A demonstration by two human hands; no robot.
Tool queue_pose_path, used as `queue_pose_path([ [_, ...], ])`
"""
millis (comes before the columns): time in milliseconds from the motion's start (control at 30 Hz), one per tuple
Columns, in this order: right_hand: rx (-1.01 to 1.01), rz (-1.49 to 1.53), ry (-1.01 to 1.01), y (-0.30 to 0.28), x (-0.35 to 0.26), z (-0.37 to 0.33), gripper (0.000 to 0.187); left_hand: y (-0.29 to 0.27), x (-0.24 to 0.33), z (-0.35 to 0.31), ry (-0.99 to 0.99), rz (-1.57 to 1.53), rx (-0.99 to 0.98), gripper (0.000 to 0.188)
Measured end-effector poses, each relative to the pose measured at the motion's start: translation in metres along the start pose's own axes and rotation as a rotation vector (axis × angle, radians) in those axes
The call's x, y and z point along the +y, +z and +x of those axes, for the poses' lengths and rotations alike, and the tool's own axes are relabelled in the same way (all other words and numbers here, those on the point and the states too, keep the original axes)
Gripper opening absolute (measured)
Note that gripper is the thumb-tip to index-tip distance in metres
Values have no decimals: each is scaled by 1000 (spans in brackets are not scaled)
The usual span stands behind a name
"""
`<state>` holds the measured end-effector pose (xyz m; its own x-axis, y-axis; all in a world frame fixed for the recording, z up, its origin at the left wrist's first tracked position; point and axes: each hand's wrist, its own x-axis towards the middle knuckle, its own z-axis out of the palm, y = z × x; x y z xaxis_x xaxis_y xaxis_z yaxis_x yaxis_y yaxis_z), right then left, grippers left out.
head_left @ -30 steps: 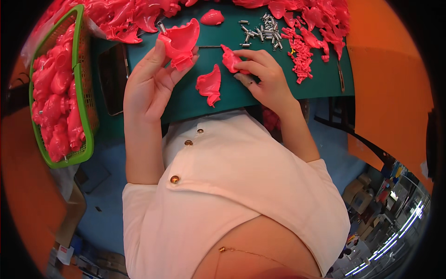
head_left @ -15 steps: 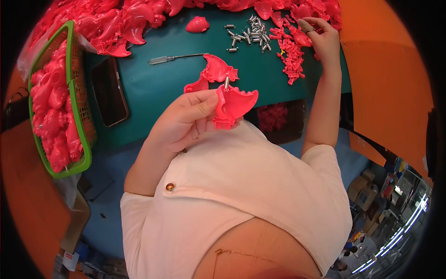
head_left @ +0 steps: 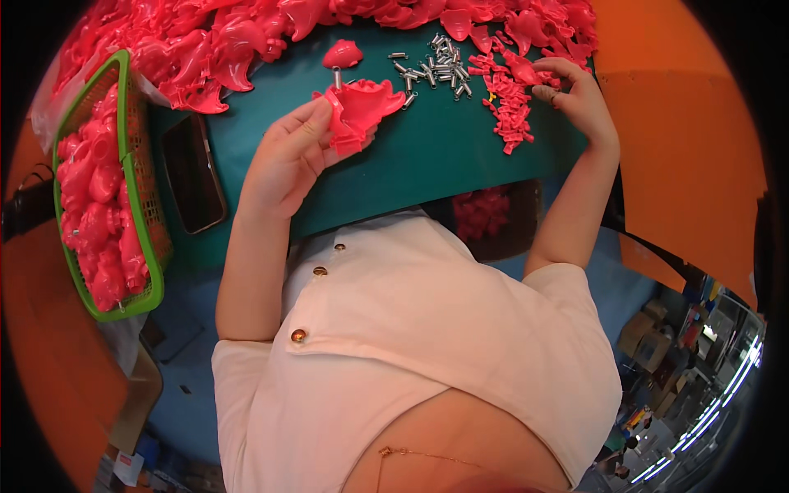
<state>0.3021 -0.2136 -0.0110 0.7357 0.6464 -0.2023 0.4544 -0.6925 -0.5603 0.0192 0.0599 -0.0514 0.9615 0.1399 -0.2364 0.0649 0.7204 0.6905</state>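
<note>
My left hand (head_left: 289,158) grips a pink curved plastic shell half (head_left: 352,123) between thumb and fingers, hollow side up, above the table. A small silvery metal spring (head_left: 337,78) stands up from its edge. Further right, my right hand (head_left: 582,105) is at the edge of a pile of small pink plastic parts (head_left: 511,111), thumb and forefinger apart, with nothing visible between them. Several loose metal springs (head_left: 444,66) lie left of those parts. A rounded pink piece (head_left: 343,53) rests just beyond the held shell.
Pink shells are heaped along the far side of the green table (head_left: 427,172). At the left stands a green-rimmed basket (head_left: 125,156) full of pink pieces, with a dark phone (head_left: 194,172) beside it. More pink pieces (head_left: 482,209) show below the table's near edge.
My left hand has moved forward and left with the shell, away from my body. My right hand has drawn slightly back. The screwdriver on the table is now out of sight.
</note>
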Motion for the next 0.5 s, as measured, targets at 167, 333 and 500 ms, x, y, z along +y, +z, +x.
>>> queue_pose_path([
  [167,386,-127,-392,24,24,1,24,14,10,-8,63,-86,23,38],
  [333,341,829,-172,20,-25,-31,23,21,6,-19,49,-150,33,40],
  [500,-495,702,-131,68,-89,-40,23,24,0,-26,5,-149,30,37],
])
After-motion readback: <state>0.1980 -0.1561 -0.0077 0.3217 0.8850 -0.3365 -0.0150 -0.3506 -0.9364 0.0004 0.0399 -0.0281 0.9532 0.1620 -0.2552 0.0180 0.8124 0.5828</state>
